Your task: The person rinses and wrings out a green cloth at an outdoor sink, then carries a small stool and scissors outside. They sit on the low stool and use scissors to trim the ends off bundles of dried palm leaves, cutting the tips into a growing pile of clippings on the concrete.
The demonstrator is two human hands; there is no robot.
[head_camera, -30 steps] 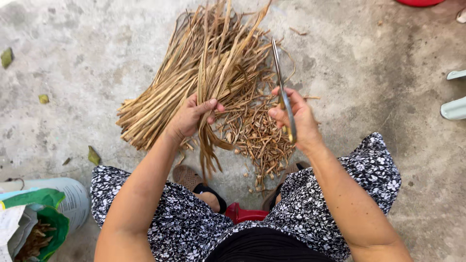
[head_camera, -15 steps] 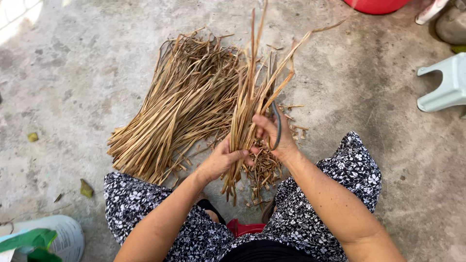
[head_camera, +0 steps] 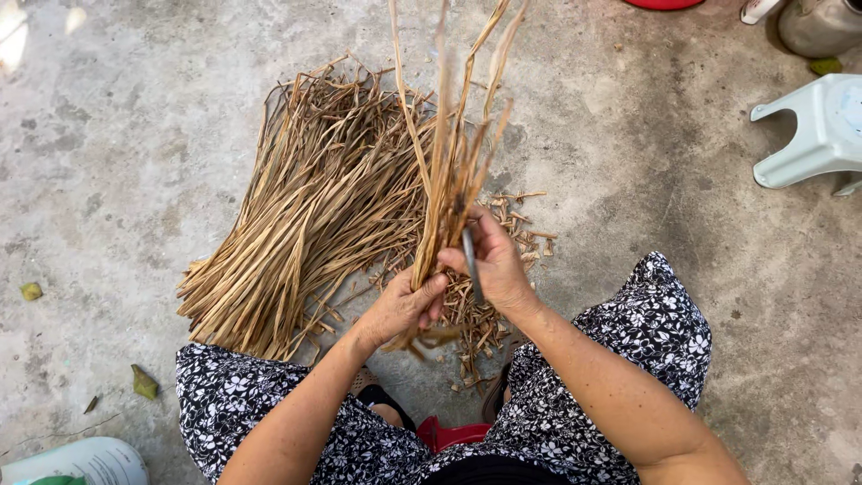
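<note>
A small bunch of long dry straw-coloured leaves stands upright in front of me. My left hand grips its lower end. My right hand holds the stalks just above that and also grips a thin dark knife whose blade points down. A large pile of the same dry leaves lies fanned out on the concrete floor to the left of my hands. Short cut scraps are scattered below my hands, by my knees.
A pale plastic stool stands at the right edge, with a grey pot and a red basin rim along the top. A white container sits bottom left. Small green leaves lie on the floor.
My hands have lifted a bunch out of the pile and brought it upright, closer to me. The knife, held blade up a second ago, now points down in my right hand.
</note>
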